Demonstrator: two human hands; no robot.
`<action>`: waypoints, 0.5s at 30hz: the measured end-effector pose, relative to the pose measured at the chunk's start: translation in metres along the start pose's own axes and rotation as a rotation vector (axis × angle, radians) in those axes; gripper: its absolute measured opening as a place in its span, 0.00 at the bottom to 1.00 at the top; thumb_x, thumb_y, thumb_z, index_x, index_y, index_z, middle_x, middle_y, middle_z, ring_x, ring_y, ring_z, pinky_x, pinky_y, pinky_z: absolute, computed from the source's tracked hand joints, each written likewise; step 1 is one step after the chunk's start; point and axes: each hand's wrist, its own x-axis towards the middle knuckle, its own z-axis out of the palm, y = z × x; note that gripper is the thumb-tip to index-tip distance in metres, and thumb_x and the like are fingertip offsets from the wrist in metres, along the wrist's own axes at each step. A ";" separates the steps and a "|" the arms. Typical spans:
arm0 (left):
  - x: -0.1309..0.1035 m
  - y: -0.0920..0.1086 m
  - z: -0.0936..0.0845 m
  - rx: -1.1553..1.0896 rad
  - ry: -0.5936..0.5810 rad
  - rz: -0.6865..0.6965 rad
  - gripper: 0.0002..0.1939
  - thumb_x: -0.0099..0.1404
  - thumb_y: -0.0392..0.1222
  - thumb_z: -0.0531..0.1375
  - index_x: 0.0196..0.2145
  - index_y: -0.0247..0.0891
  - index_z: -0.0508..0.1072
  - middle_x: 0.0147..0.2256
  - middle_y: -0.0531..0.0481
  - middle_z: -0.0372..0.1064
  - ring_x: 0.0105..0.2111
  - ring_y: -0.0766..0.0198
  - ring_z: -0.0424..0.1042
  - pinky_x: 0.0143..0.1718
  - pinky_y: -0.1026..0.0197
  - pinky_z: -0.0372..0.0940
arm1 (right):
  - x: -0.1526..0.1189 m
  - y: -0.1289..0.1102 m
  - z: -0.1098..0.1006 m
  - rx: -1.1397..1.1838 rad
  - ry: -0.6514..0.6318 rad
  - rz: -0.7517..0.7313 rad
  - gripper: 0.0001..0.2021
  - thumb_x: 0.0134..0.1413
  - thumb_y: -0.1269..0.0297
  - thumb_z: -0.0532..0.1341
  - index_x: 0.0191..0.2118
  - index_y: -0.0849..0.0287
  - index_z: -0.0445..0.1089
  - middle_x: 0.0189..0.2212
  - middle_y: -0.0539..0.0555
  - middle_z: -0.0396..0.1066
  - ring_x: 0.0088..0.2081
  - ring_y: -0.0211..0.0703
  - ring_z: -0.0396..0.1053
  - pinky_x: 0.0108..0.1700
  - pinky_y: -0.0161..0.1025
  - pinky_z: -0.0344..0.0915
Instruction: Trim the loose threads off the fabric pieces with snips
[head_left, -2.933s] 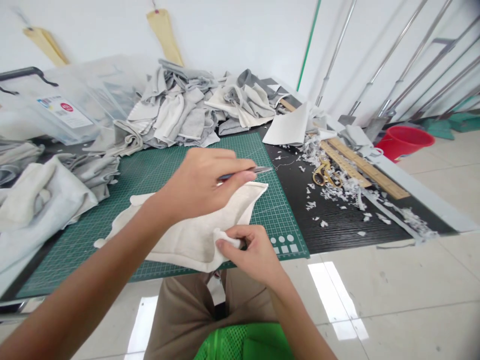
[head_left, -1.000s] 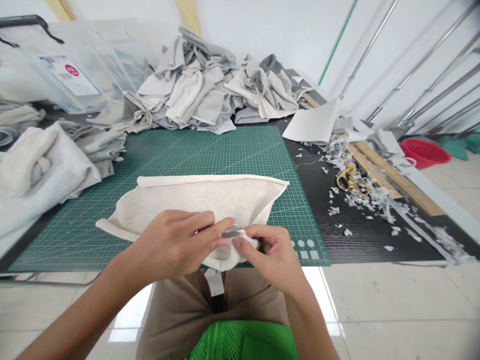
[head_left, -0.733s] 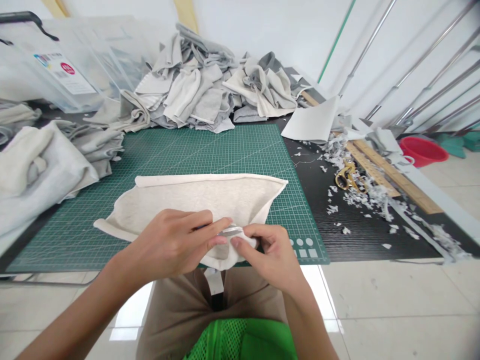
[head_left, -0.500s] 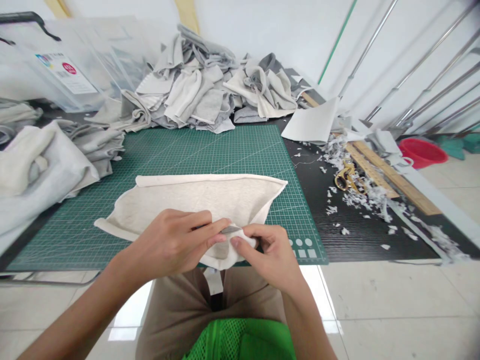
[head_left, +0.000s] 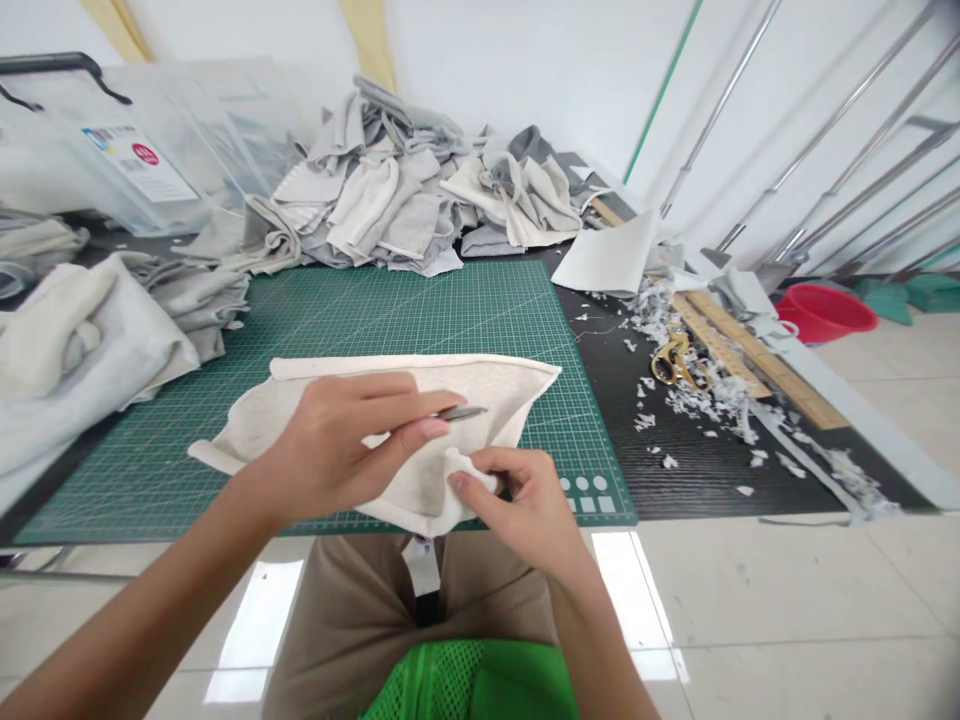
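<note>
We wear brown trousers in a plain, matte cloth that creases softly over both thighs. Above them, at our waist, shows the lower part of a bright green garment. Part of it is an open mesh, dotted with small holes, with a narrow raised band running down it; beside the mesh lies a smoother, closed panel of much the same green. Our left forearm and right forearm are bare, and so are our left hand and right hand, slim-fingered both.
</note>
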 end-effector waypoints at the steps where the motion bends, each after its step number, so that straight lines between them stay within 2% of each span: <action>1: 0.014 0.002 -0.001 0.041 0.009 0.019 0.12 0.69 0.39 0.55 0.46 0.37 0.75 0.27 0.53 0.70 0.24 0.71 0.66 0.26 0.67 0.59 | 0.000 0.000 0.000 -0.001 0.004 -0.009 0.11 0.54 0.60 0.62 0.28 0.62 0.75 0.22 0.50 0.68 0.24 0.35 0.58 0.27 0.34 0.54; 3: 0.047 0.005 0.002 0.096 -0.016 0.081 0.13 0.70 0.42 0.54 0.43 0.38 0.76 0.25 0.54 0.69 0.25 0.70 0.67 0.27 0.66 0.58 | 0.000 0.000 0.000 -0.010 0.003 -0.019 0.11 0.54 0.60 0.61 0.27 0.62 0.75 0.21 0.49 0.67 0.24 0.34 0.57 0.26 0.34 0.53; 5: 0.083 0.010 0.015 0.096 -0.054 0.172 0.14 0.71 0.44 0.53 0.39 0.39 0.78 0.25 0.53 0.69 0.26 0.68 0.68 0.29 0.64 0.58 | 0.000 0.000 0.000 -0.022 -0.004 -0.024 0.11 0.54 0.60 0.61 0.27 0.62 0.75 0.20 0.49 0.66 0.23 0.34 0.54 0.25 0.34 0.51; 9: 0.142 0.025 0.063 0.070 -0.191 0.229 0.16 0.71 0.44 0.53 0.36 0.37 0.78 0.31 0.49 0.73 0.33 0.63 0.71 0.33 0.60 0.60 | 0.000 0.002 0.000 -0.025 -0.013 -0.032 0.11 0.54 0.59 0.61 0.28 0.61 0.75 0.20 0.48 0.65 0.22 0.33 0.52 0.24 0.34 0.49; 12: 0.162 0.035 0.091 0.127 -0.341 0.185 0.16 0.70 0.46 0.54 0.36 0.34 0.78 0.33 0.44 0.73 0.33 0.59 0.72 0.31 0.58 0.60 | 0.000 0.004 0.001 -0.031 0.005 -0.034 0.11 0.53 0.59 0.61 0.28 0.61 0.74 0.20 0.48 0.64 0.21 0.32 0.51 0.24 0.34 0.49; 13: 0.163 0.037 0.092 0.147 -0.356 0.186 0.16 0.70 0.46 0.54 0.37 0.33 0.78 0.34 0.43 0.73 0.33 0.58 0.72 0.30 0.58 0.60 | 0.000 0.003 0.001 -0.037 0.015 -0.039 0.11 0.53 0.59 0.61 0.27 0.62 0.74 0.20 0.47 0.63 0.21 0.32 0.51 0.24 0.34 0.49; 15: 0.154 0.037 0.082 0.174 -0.307 0.206 0.16 0.70 0.46 0.54 0.40 0.34 0.77 0.35 0.44 0.72 0.34 0.58 0.72 0.30 0.58 0.60 | -0.001 0.003 0.001 -0.051 0.026 -0.046 0.11 0.53 0.59 0.61 0.26 0.62 0.73 0.19 0.47 0.62 0.21 0.32 0.51 0.24 0.33 0.49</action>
